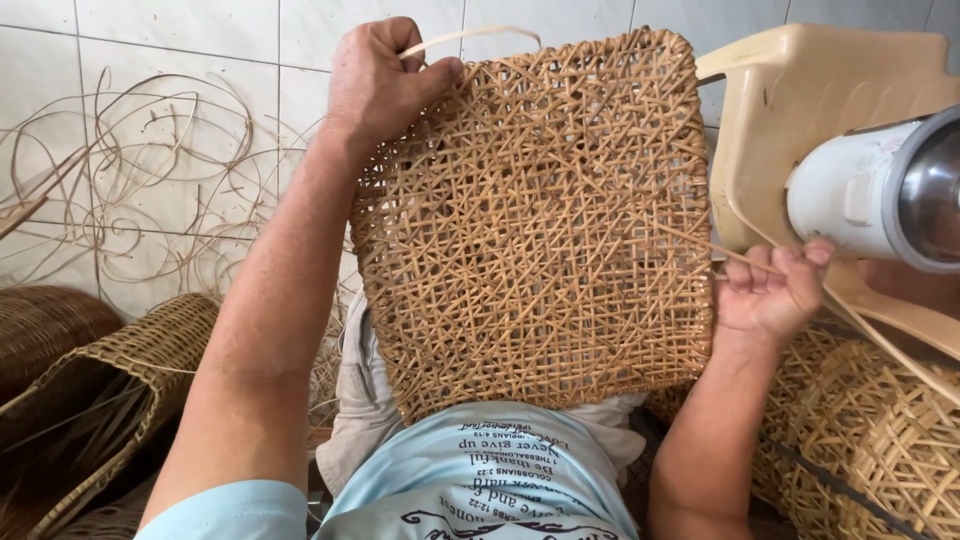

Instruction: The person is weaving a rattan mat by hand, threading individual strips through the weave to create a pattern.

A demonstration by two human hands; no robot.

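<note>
A square woven rattan panel (540, 220) with an open lattice weave rests upright on my lap, filling the middle of the view. My left hand (378, 85) grips its upper left corner, with a loose pale rattan strip (480, 34) arching out from between the fingers along the top edge. My right hand (775, 290) sits at the panel's right edge, fingers closed on a thin rattan strand (690, 238) that runs out of the weave and trails down to the right.
A beige plastic stool (800, 100) lies tipped at the upper right, with a white and metal cylinder (880, 190) in front of it. Woven baskets (100, 390) stand at the lower left and lower right (880, 440). Loose rattan coils (130, 170) lie on the white tiled floor.
</note>
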